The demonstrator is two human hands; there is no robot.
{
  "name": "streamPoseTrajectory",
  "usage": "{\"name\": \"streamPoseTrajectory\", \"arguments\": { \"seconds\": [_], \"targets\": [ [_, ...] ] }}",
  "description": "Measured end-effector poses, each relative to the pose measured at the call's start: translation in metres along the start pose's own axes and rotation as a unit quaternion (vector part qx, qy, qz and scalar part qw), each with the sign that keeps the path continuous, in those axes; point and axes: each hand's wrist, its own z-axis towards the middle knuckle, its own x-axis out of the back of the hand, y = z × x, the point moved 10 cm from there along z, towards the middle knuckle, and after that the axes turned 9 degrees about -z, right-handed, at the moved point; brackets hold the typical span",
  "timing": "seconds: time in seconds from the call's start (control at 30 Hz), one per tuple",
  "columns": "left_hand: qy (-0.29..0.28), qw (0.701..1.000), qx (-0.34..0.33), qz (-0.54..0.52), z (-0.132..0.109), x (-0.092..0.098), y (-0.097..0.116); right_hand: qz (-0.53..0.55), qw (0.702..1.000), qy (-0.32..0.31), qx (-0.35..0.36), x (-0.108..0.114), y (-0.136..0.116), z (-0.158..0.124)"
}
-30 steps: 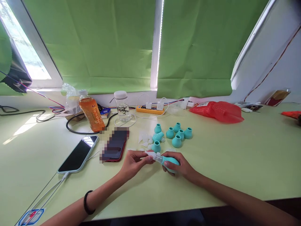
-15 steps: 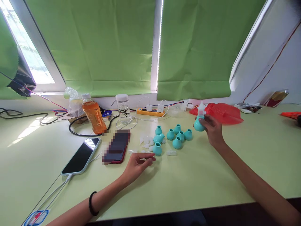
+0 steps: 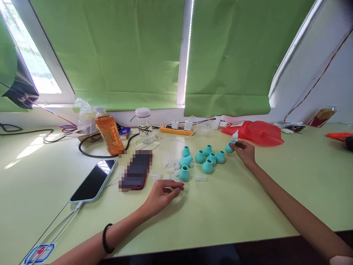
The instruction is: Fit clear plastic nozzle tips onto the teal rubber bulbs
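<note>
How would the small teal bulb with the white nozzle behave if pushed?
The small teal bulb with the white nozzle, pinched by the right hand, is probably light. Its rounded body and tall nozzle suggest it may tip, then roll.

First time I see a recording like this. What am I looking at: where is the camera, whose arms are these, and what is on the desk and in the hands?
There is no machine here: one camera sits on a person's head and looks forward and down, so the two bare arms are that person's own. The right hand grips a teal bulb with a white tip, beside a cluster of loose teal bulbs. The left hand rests curled on the desk near one more bulb and small clear pieces; whether it holds anything is unclear. Farther left lie a phone on a cable, a red phone, an orange drink bottle and a clear jar; a red bag lies behind the right hand.
</note>
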Motion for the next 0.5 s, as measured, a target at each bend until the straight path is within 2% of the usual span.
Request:
{"name": "streamPoseTrajectory", "arguments": {
  "seconds": [0.13, 0.23, 0.3, 0.37, 0.43, 0.5],
  "targets": [
    [-0.009, 1.000, -0.001, 0.019, 0.001, -0.001, 0.000, -0.047, 0.998, -0.037, -0.002, -0.014, 0.004, -0.008],
    [-0.007, 0.999, -0.031, 0.036, 0.000, -0.003, 0.009, -0.081, 0.996, -0.030, 0.003, -0.013, 0.003, -0.011],
    [0.019, 0.996, -0.083, 0.041, -0.006, -0.003, 0.032, -0.098, 0.995, -0.022, 0.009, -0.012, 0.002, -0.011],
    [0.045, 0.988, -0.148, 0.028, -0.018, -0.005, 0.069, -0.106, 0.994, -0.019, 0.017, -0.013, 0.000, -0.012],
    [0.002, 0.985, -0.173, -0.028, -0.033, -0.015, 0.107, -0.110, 0.993, -0.020, 0.026, -0.015, -0.002, -0.014],
    [-0.049, 0.989, -0.128, -0.054, -0.047, -0.021, 0.130, -0.112, 0.993, -0.018, 0.032, -0.017, -0.003, -0.015]
  ]
}}
